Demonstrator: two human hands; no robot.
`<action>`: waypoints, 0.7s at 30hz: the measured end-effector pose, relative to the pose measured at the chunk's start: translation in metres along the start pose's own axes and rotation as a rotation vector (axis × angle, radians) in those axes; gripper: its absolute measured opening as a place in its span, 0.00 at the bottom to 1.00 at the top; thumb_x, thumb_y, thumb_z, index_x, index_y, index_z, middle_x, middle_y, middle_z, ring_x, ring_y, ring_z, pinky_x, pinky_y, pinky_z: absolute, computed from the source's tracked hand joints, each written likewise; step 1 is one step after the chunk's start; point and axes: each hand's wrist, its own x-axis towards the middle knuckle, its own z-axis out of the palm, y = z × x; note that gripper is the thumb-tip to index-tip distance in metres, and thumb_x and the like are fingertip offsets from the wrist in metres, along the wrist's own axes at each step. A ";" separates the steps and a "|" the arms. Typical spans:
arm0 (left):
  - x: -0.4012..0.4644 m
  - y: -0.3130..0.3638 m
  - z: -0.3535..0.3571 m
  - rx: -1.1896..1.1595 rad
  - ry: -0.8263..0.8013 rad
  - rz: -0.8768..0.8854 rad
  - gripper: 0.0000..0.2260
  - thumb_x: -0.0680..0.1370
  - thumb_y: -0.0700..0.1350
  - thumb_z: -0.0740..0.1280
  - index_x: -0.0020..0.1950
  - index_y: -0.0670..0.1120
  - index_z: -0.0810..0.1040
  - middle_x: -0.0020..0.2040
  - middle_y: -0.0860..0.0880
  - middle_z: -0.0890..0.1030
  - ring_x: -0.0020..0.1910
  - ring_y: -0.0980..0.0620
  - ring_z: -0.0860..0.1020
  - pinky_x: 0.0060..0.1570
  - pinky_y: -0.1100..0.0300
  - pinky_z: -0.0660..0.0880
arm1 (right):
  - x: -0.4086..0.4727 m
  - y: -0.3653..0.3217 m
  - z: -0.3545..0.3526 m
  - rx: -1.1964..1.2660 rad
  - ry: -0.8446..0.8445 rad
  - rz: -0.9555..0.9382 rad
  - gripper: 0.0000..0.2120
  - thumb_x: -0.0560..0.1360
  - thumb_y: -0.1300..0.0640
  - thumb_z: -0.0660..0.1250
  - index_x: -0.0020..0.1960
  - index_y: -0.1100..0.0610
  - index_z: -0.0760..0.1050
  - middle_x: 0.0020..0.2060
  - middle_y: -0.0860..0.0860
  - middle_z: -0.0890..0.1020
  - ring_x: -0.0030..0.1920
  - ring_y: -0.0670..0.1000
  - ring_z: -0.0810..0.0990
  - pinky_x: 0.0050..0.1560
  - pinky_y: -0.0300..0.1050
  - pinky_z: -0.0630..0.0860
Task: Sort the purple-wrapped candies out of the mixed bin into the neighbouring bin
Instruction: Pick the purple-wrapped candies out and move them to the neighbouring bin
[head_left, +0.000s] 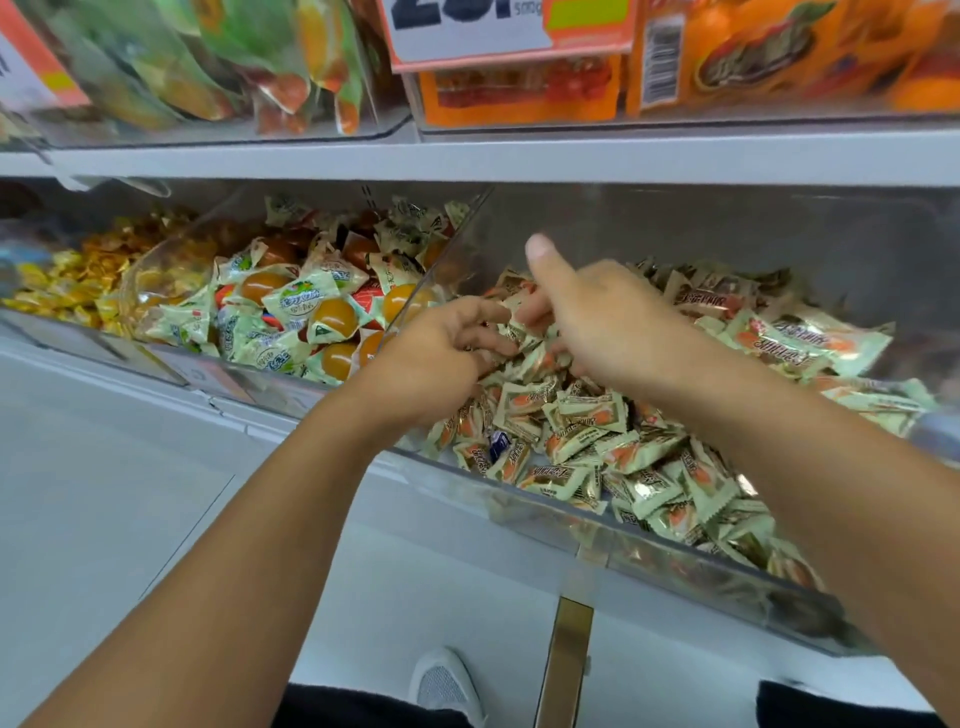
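The mixed bin (691, 558) is a clear plastic tray heaped with cream-and-green wrapped candies (587, 415). One purple-blue wrapped candy (500, 445) lies among them near the front wall, below my left hand. My left hand (441, 358) is inside the bin's left end with its fingers curled round a few cream wrappers. My right hand (597, 322) is just right of it, thumb sticking up and fingers bent down into the pile; what they hold is hidden. The neighbouring bin (249, 387) to the left holds green-wrapped jelly cups.
A slanted clear divider (447, 260) separates the two bins. Further left is a bin of yellow-gold wrapped sweets (78, 280). A shelf edge (467, 156) runs overhead with bagged snacks and a price tag (467, 31) above. My shoe (447, 686) shows on the pale floor below.
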 end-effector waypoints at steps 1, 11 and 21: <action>-0.003 -0.001 -0.003 0.041 -0.031 0.009 0.19 0.82 0.32 0.60 0.67 0.52 0.74 0.57 0.52 0.83 0.57 0.47 0.81 0.61 0.44 0.77 | -0.003 0.000 0.001 -0.083 -0.038 -0.104 0.37 0.83 0.36 0.44 0.53 0.61 0.83 0.44 0.58 0.85 0.48 0.55 0.84 0.55 0.51 0.78; -0.004 -0.006 -0.002 0.663 -0.106 -0.038 0.08 0.77 0.45 0.71 0.55 0.51 0.76 0.50 0.52 0.78 0.48 0.51 0.77 0.42 0.59 0.72 | -0.008 0.006 0.006 -0.609 -0.560 0.003 0.38 0.82 0.36 0.37 0.64 0.58 0.78 0.69 0.58 0.75 0.69 0.56 0.72 0.71 0.51 0.65; 0.019 -0.005 0.029 0.767 -0.142 -0.170 0.29 0.60 0.56 0.84 0.48 0.46 0.72 0.46 0.48 0.77 0.45 0.46 0.76 0.39 0.56 0.72 | -0.001 0.010 -0.016 -0.546 -0.595 0.053 0.40 0.81 0.35 0.37 0.53 0.53 0.85 0.69 0.52 0.75 0.70 0.51 0.71 0.67 0.47 0.61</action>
